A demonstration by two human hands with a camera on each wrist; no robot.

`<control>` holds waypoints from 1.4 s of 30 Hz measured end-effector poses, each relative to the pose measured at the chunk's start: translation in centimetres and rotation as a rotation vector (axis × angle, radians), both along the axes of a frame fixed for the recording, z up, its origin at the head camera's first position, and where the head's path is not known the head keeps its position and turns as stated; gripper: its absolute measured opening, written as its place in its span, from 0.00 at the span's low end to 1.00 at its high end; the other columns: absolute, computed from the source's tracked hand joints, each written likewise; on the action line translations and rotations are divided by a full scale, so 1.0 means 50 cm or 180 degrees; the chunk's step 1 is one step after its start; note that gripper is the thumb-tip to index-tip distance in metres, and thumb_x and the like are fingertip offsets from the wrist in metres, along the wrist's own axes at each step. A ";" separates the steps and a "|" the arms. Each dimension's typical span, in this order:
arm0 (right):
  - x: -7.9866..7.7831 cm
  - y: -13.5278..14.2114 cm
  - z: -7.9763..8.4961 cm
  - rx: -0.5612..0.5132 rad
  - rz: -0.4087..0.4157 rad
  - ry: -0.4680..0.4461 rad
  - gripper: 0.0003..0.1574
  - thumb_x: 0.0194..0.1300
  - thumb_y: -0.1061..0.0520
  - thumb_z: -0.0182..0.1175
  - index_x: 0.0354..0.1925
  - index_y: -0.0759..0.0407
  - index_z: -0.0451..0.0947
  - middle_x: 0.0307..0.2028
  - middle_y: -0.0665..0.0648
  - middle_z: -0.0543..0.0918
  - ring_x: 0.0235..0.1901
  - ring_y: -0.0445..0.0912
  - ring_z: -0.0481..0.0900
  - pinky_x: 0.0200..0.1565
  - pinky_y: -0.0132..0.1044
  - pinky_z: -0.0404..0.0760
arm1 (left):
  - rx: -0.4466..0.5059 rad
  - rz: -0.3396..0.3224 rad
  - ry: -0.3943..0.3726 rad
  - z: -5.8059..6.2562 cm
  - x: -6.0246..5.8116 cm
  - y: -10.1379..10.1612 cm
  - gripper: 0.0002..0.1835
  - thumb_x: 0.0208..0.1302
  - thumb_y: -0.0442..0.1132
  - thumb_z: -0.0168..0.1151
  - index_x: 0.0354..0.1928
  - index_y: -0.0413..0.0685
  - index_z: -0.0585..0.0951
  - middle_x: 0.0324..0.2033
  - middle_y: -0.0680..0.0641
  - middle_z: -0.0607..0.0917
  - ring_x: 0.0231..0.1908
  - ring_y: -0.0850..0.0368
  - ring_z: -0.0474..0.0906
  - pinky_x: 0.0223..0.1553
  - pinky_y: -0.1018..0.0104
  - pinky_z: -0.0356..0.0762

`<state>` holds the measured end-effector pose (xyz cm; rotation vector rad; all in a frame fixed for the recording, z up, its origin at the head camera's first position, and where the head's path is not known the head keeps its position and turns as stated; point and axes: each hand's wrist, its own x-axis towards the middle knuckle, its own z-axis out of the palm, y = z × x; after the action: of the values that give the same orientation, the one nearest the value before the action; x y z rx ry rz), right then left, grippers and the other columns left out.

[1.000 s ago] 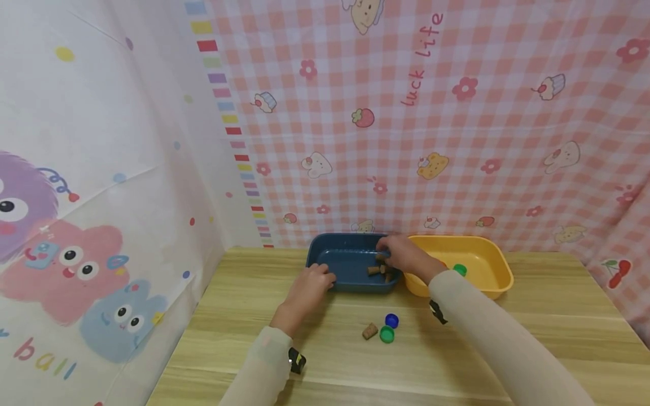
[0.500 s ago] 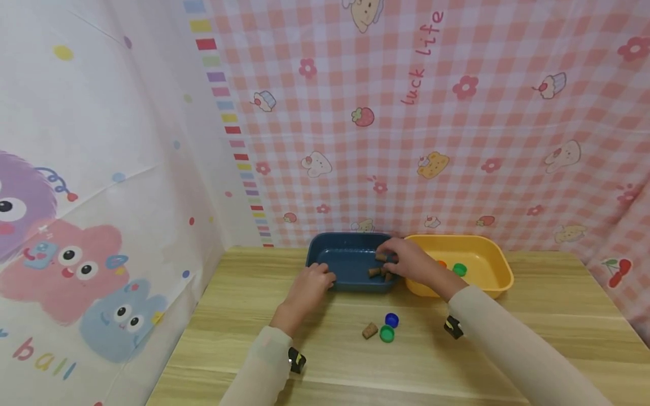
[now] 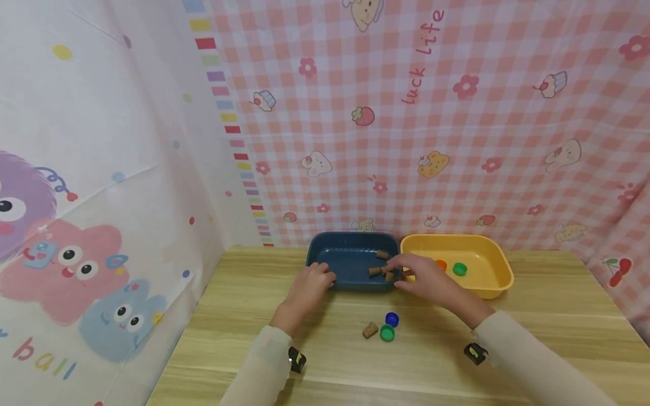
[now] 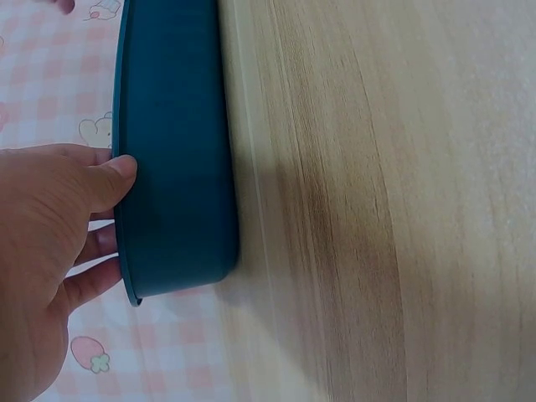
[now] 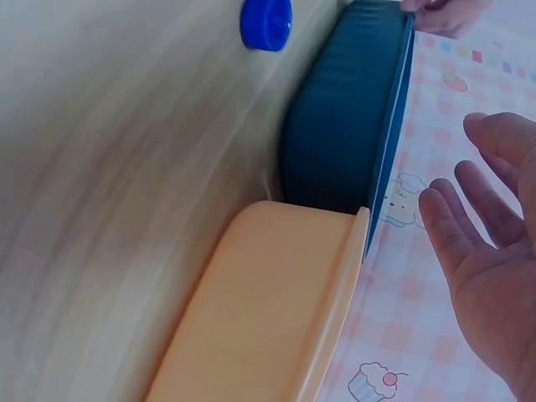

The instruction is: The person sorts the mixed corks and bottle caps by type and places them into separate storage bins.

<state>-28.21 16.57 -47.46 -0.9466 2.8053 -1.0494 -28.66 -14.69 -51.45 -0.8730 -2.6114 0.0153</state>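
Note:
My left hand (image 3: 308, 285) grips the near left rim of the dark blue tray (image 3: 350, 285); in the left wrist view the thumb (image 4: 124, 166) lies outside its wall and the fingers go over the rim. Several corks (image 3: 374, 271) lie at the right end inside this tray. Above the place where the two trays meet is my right hand (image 3: 425, 279), its fingers apart and holding nothing, as the right wrist view shows. On the table before the trays lie one cork (image 3: 370, 330), a blue bottle cap (image 3: 391, 320) and a green bottle cap (image 3: 387, 333).
A yellow tray (image 3: 487, 290) stands right beside the blue one, with a green cap (image 3: 460, 269) and an orange cap (image 3: 441, 264) visible inside. Behind the wooden table (image 3: 233, 338) hangs a pink checked cloth (image 3: 355, 158). A white printed cloth (image 3: 127, 225) hangs at the left.
My right hand has drawn back from inside the blue tray, toward me and to the right, uncovering the corks there. My left hand has stayed on the rim.

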 end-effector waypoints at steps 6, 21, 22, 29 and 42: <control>0.028 0.007 -0.017 -0.0118 0.0032 0.0068 0.20 0.62 0.63 0.73 0.53 0.56 0.84 0.56 0.58 0.86 0.56 0.55 0.83 0.54 0.49 0.85 | -0.0001 0.0008 -0.0009 0.001 0.001 0.000 0.02 0.66 0.39 0.70 0.38 0.53 0.90 0.30 0.52 0.81 0.30 0.55 0.77 0.34 0.63 0.79; 0.089 0.011 -0.079 -0.0088 0.0061 -0.0335 0.24 0.65 0.63 0.70 0.59 0.55 0.80 0.61 0.56 0.82 0.60 0.54 0.81 0.55 0.45 0.84 | -0.0026 0.0036 -0.0058 0.005 0.003 0.004 0.03 0.67 0.39 0.69 0.38 0.53 0.90 0.31 0.52 0.82 0.31 0.55 0.78 0.36 0.62 0.80; 0.091 0.011 -0.084 -0.0115 0.0090 -0.0331 0.24 0.65 0.63 0.70 0.59 0.56 0.80 0.61 0.56 0.83 0.60 0.54 0.81 0.55 0.46 0.84 | -0.0029 0.0036 -0.0056 0.004 0.002 0.003 0.03 0.67 0.40 0.69 0.38 0.53 0.90 0.31 0.52 0.82 0.31 0.55 0.78 0.36 0.62 0.80; 0.098 0.007 -0.112 0.0104 0.0259 -0.0262 0.25 0.65 0.63 0.70 0.59 0.58 0.81 0.63 0.59 0.81 0.62 0.55 0.79 0.61 0.55 0.79 | -0.0020 -0.0005 0.0000 0.000 0.000 0.000 0.03 0.67 0.40 0.70 0.38 0.53 0.90 0.30 0.52 0.81 0.30 0.55 0.76 0.34 0.64 0.79; 0.089 -0.007 -0.134 0.0446 0.0460 -0.0163 0.22 0.64 0.65 0.70 0.56 0.54 0.83 0.61 0.57 0.81 0.62 0.56 0.78 0.63 0.56 0.77 | 0.0014 0.0015 0.0012 0.000 0.002 0.003 0.03 0.67 0.40 0.70 0.37 0.53 0.90 0.30 0.51 0.81 0.30 0.55 0.77 0.34 0.63 0.79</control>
<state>-23.78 16.20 -54.18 -1.0710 2.6803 -0.8358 -28.57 -14.53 -51.43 -0.8645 -2.6090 0.0125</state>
